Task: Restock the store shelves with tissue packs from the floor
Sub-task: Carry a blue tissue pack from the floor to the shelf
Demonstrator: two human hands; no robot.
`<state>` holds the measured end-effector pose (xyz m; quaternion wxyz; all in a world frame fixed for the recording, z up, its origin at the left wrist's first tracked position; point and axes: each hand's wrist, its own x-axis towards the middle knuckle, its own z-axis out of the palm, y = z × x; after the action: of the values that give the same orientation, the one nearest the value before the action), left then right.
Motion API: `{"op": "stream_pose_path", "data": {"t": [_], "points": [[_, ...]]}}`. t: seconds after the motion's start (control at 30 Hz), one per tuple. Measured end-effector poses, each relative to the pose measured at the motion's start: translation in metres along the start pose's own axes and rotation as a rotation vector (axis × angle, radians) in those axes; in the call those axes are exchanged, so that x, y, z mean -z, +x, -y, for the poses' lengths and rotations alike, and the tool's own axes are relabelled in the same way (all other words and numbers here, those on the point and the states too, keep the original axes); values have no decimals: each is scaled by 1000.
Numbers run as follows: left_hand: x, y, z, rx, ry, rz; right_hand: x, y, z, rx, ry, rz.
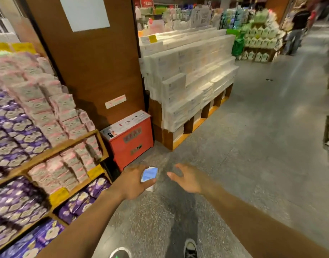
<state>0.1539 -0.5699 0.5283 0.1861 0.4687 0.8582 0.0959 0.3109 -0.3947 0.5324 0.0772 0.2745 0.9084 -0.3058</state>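
Grey floor (243,146) fills the right. Wooden shelves (67,144) on the left carry pink tissue packs (48,108) and purple tissue packs (16,127). Red box (130,140) stands just beyond them. On its near side I see the left hand (134,181), fingers curled round a small blue-and-white tissue pack (149,174). Right hand (188,180) is just beside it, fingers spread wide, holding nothing.

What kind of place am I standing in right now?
Most likely a supermarket aisle: wooden shelves packed with pink tissue packs and purple tissue packs, yellow price tags on the shelf edges, and a stepped stack of white paper packs on a wooden stand.
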Motion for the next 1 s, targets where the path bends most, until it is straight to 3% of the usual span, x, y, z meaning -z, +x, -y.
{"op": "stream_pose_path", "data": {"t": [0.2,0.5,0.77,1.0], "points": [[1,159,57,129,-108,4,25,181,-29,13,7,90],[10,327,141,233,-231,19,43,402,-34,-56,20,184],[-32,492,254,228,-246,214,-32,583,-62,-199,25,227],[-145,616,346,237,-293,340,-133,717,-124,-292,123,245]]}}
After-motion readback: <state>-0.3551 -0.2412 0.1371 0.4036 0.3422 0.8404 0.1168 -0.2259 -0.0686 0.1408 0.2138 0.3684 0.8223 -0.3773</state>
